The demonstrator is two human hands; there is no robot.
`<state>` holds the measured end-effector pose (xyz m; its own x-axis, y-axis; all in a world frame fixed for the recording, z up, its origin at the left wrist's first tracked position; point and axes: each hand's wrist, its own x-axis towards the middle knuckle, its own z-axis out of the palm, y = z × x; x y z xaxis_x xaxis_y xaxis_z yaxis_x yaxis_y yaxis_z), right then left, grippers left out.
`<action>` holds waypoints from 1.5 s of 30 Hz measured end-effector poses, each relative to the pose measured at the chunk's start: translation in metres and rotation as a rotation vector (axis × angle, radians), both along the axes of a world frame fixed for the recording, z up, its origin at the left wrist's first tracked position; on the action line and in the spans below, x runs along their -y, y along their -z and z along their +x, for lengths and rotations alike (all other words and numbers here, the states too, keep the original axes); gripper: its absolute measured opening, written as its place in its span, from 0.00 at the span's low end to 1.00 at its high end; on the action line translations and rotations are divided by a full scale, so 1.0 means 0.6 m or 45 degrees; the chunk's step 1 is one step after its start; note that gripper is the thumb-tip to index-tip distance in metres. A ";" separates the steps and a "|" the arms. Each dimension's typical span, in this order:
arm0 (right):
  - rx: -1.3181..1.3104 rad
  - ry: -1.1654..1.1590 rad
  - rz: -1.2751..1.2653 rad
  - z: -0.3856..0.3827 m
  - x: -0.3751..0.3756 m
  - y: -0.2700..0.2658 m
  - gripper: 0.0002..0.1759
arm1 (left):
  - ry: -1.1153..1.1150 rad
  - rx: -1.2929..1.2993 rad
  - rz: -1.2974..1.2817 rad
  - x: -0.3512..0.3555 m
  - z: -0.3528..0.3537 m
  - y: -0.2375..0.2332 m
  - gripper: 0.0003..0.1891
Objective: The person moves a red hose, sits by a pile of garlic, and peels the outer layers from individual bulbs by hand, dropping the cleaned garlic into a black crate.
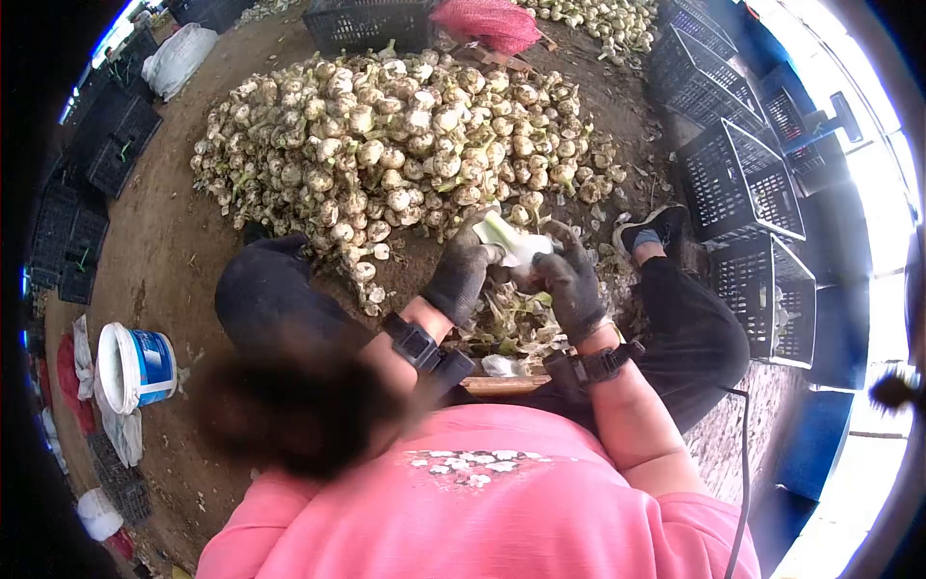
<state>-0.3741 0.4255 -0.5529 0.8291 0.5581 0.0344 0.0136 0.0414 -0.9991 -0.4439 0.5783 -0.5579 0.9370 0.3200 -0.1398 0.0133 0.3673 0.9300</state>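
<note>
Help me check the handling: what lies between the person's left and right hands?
The head view shows a white bulb with a pale green stem between the left hand and the right hand.

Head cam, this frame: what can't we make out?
All in the head view:
- Pale vegetable: full outline; fingers cover part, and it is blurred.
- Right hand: whether it holds a small tool; its own fingers and blur hide this.
- Left elbow: hidden behind a dark, blurred shape, itself unidentifiable.
- Far heap and black crate: cut off by the top edge.
</note>
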 end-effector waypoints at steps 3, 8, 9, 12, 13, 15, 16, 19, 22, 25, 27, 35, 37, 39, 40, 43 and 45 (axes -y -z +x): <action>0.033 -0.030 -0.066 0.001 0.013 -0.002 0.22 | 0.168 0.073 -0.182 0.006 -0.003 -0.022 0.31; -0.243 0.145 -0.405 -0.004 0.002 0.024 0.32 | 0.386 0.070 -0.176 0.026 -0.013 -0.021 0.27; -0.364 0.051 -0.206 -0.006 0.001 0.026 0.31 | 0.388 0.070 -0.172 0.024 -0.013 -0.012 0.27; -0.794 -0.112 0.181 -0.001 0.011 0.044 0.32 | 0.238 -0.071 -0.571 0.008 -0.010 0.011 0.13; -0.854 -0.188 0.242 0.005 0.011 0.057 0.32 | 0.149 -0.099 -0.428 0.002 -0.010 0.017 0.11; -0.914 -0.265 0.297 0.005 0.017 0.053 0.32 | 0.058 -0.125 -0.291 -0.003 0.000 0.033 0.10; -0.379 -0.318 -0.049 -0.007 0.021 0.025 0.31 | -0.040 0.038 0.235 -0.008 0.010 0.044 0.10; -0.175 -0.434 -0.236 -0.010 0.022 0.013 0.28 | -0.172 0.080 0.975 -0.014 0.016 0.069 0.08; -0.597 -0.425 -0.030 0.004 0.024 0.031 0.21 | -0.243 0.003 1.326 -0.010 0.014 0.087 0.06; 0.301 -0.604 -0.177 0.009 0.038 -0.007 0.22 | 0.034 -0.323 1.571 -0.033 0.005 0.121 0.18; -0.179 -0.489 0.124 -0.004 0.028 -0.047 0.22 | 0.192 -0.533 1.410 -0.030 -0.001 0.150 0.24; -0.294 -0.027 0.088 0.030 0.027 -0.013 0.22 | 0.716 -0.294 0.260 -0.024 -0.019 -0.030 0.23; -0.208 -0.055 0.063 0.019 0.009 -0.017 0.22 | 0.664 -0.122 0.152 0.020 -0.026 -0.031 0.23; -0.286 -0.091 0.088 0.008 -0.004 -0.002 0.22 | 0.462 -0.220 0.284 0.036 -0.018 0.020 0.20; -0.096 -0.096 0.057 0.001 -0.014 -0.006 0.19 | 0.280 -0.140 0.451 0.046 -0.011 0.069 0.19; -0.201 0.117 0.017 0.027 -0.019 0.015 0.12 | 0.276 -0.081 0.887 0.037 -0.014 0.101 0.16; 0.105 0.339 -0.326 0.076 0.002 0.091 0.09 | 0.483 -0.458 0.462 0.040 -0.020 -0.034 0.14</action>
<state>-0.3282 0.4242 -0.6074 0.9464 0.3229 -0.0055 0.0713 -0.2254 -0.9716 -0.4562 0.5546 -0.5377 0.9090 0.0611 -0.4123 0.4157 -0.0621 0.9074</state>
